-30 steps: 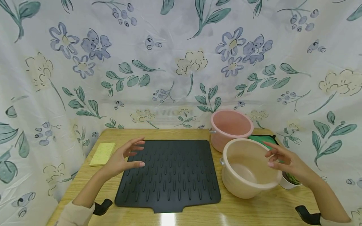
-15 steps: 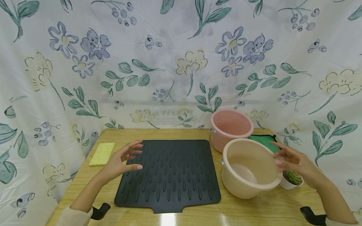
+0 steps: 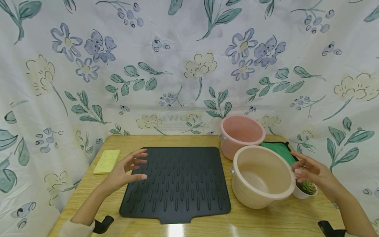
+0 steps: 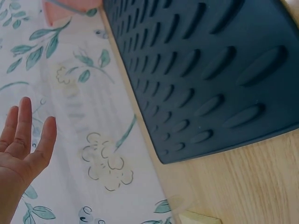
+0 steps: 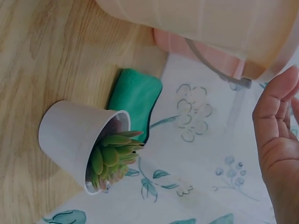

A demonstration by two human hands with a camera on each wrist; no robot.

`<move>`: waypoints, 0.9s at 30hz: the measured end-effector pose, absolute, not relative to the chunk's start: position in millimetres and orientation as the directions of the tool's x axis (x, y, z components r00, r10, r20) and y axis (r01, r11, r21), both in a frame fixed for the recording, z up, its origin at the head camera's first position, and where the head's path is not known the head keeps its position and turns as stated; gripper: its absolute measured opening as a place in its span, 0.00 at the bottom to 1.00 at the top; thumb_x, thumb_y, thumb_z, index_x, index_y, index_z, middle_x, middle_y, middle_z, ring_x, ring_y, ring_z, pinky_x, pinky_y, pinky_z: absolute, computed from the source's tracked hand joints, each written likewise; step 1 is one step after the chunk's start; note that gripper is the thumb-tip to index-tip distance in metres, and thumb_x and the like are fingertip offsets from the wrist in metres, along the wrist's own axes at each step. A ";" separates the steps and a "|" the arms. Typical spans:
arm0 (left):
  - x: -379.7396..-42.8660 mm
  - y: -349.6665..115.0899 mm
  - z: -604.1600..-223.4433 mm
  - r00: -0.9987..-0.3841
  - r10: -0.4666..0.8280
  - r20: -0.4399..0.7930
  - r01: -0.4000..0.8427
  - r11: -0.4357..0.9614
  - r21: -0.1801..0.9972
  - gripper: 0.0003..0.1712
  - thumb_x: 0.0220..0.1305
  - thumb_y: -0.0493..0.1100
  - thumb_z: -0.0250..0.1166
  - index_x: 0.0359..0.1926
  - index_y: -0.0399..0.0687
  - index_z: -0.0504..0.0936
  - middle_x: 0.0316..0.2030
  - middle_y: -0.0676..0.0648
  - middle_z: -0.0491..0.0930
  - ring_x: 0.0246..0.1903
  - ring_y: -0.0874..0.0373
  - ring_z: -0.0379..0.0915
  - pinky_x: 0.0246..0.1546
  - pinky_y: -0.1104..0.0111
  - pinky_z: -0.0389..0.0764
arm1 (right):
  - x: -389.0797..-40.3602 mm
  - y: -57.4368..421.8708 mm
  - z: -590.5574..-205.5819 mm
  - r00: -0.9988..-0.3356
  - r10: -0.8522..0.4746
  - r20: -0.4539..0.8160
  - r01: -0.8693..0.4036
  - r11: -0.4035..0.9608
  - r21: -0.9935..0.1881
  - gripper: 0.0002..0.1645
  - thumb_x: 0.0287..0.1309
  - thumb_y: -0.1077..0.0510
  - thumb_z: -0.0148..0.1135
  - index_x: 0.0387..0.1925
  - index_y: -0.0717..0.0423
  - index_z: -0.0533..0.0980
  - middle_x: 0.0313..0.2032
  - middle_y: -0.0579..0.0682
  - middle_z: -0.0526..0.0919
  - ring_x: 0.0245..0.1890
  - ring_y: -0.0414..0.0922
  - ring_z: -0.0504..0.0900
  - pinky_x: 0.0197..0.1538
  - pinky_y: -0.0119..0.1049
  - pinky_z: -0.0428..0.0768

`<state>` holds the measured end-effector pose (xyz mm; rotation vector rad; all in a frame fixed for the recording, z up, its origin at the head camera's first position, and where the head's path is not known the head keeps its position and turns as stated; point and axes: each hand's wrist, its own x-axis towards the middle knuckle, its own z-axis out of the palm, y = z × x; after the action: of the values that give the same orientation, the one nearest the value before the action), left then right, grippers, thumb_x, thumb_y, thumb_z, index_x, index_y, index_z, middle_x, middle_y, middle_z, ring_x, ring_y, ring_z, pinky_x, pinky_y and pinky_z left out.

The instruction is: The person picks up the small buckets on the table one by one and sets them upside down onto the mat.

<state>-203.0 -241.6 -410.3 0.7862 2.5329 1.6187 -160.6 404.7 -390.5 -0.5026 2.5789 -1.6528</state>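
Observation:
My left hand [image 3: 122, 171] hovers by the left edge of a black ribbed mat [image 3: 177, 184], its fingers relaxed and thumb spread, holding nothing. In the left wrist view its fingers [image 4: 21, 140] are apart from the mat. At the right, my right hand [image 3: 316, 174] holds nothing, with loosely bent fingertips close to the right rim of a cream bucket [image 3: 251, 196]. The bucket stands upright with nothing visible inside. Behind it is a pink bucket [image 3: 228, 149]. Below the right hand sits a small succulent in a white pot [image 5: 65, 135].
A flat yellow sponge [image 3: 107, 161] lies at the table's left side. A folded green cloth-like item with dark edging [image 5: 135, 93] lies behind the plant, partly hidden by the cream bucket in the head view. A floral curtain [image 3: 177, 82] hangs behind the wooden table [image 3: 142, 227].
My right hand has moved right and slightly down, from over the cream bucket's opening to beside its rim, uncovering more of the plant. My left hand has drifted slightly left. The objects stayed put.

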 end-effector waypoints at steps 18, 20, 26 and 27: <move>-200.1 -244.2 -415.9 -0.877 0.422 0.229 0.386 0.335 0.859 0.46 0.61 0.33 0.69 0.76 0.50 0.57 0.66 0.43 0.66 0.58 0.66 0.72 0.56 0.66 0.76 | -171.8 417.9 -422.3 -0.969 -0.246 0.037 -0.109 0.288 -0.951 0.32 0.75 0.64 0.42 0.73 0.33 0.61 0.46 0.40 0.77 0.44 0.37 0.82 0.44 0.34 0.84; -199.2 -244.6 -416.6 -0.880 0.418 0.228 0.384 0.343 0.857 0.46 0.61 0.34 0.69 0.76 0.52 0.58 0.66 0.42 0.66 0.58 0.66 0.72 0.56 0.66 0.76 | -172.2 415.5 -423.6 -0.970 -0.243 0.007 -0.078 0.285 -0.955 0.32 0.76 0.62 0.42 0.73 0.32 0.61 0.46 0.40 0.78 0.44 0.37 0.83 0.44 0.35 0.84; -196.3 -243.5 -419.9 -0.885 0.409 0.222 0.372 0.333 0.866 0.47 0.60 0.34 0.69 0.76 0.50 0.57 0.66 0.41 0.66 0.57 0.67 0.72 0.56 0.65 0.76 | -173.8 409.0 -425.6 -0.960 -0.279 -0.024 -0.037 0.214 -0.976 0.33 0.77 0.61 0.41 0.76 0.33 0.56 0.48 0.39 0.80 0.45 0.39 0.84 0.44 0.38 0.85; -196.0 -243.1 -420.5 -0.885 0.410 0.221 0.369 0.328 0.870 0.47 0.60 0.34 0.69 0.76 0.50 0.57 0.66 0.42 0.67 0.57 0.67 0.72 0.56 0.66 0.76 | -174.2 408.4 -426.4 -0.960 -0.280 -0.027 -0.030 0.199 -0.980 0.33 0.77 0.61 0.41 0.76 0.33 0.55 0.48 0.38 0.81 0.45 0.39 0.84 0.44 0.38 0.85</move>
<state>-196.0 -243.1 -420.5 0.7420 2.5279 1.6387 -174.2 408.4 -426.4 -0.2983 2.2700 -1.8468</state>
